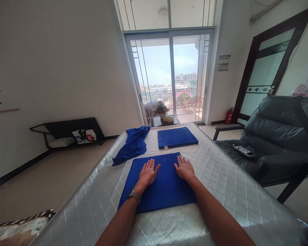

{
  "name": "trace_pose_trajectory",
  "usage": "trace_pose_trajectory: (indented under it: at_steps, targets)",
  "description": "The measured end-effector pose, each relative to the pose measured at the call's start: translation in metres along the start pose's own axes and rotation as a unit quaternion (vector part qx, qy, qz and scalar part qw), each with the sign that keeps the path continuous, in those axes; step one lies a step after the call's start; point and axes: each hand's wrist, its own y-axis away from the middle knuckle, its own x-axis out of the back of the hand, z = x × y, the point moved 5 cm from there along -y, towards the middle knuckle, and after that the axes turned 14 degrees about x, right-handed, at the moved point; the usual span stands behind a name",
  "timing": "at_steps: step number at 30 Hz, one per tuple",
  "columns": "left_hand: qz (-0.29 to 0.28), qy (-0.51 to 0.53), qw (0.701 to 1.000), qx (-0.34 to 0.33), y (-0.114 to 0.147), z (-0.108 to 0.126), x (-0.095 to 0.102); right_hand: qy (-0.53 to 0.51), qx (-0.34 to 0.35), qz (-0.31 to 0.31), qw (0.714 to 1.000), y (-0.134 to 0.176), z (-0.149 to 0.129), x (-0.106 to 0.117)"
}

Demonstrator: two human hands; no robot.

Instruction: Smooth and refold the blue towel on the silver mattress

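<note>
A blue folded cloth lies flat in a near-rectangle on the silver quilted mattress. My left hand rests palm down on its left part, fingers stretched out. On its upper right edge lies my right hand, also flat with the fingers extended. Just beyond is a neat blue folded stack with a small white tag at its front edge. To the left of that, a crumpled blue cloth is spread loosely near the mattress edge. Neither hand grips anything.
A dark armchair with a power strip on its seat stands to the right. A black bench is by the left wall. Past the mattress, a small table holds a potted plant before glass sliding doors.
</note>
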Motion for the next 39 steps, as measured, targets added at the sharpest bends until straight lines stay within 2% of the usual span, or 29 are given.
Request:
trace_pose_trajectory:
  at_steps: [4,6,8,17,27,33,39]
  targets:
    - [0.014,-0.025,0.999,0.045,0.001,-0.061,0.004,0.006,-0.002,-0.004,1.000,-0.001,0.001,-0.002]
    - [0.025,-0.021,0.997,0.069,0.002,-0.080,0.006,0.009,-0.004,-0.005,1.000,-0.002,0.002,-0.003]
    - [0.030,-0.010,0.996,0.087,0.003,-0.091,0.007,0.012,-0.005,-0.004,1.000,-0.002,0.003,-0.004]
    - [0.043,-0.005,0.995,0.090,0.002,-0.088,0.005,0.037,-0.008,-0.004,0.999,-0.006,0.007,-0.009]
    - [0.017,0.025,0.996,0.089,0.010,-0.085,0.014,0.053,-0.020,-0.027,0.998,-0.005,0.002,-0.003]
    - [0.031,0.021,0.996,0.084,0.013,-0.084,0.016,0.071,-0.015,-0.017,0.997,0.014,-0.010,0.011]
    - [0.046,-0.018,0.995,0.086,0.009,-0.086,0.011,0.045,-0.010,-0.025,0.999,0.035,-0.009,-0.005]
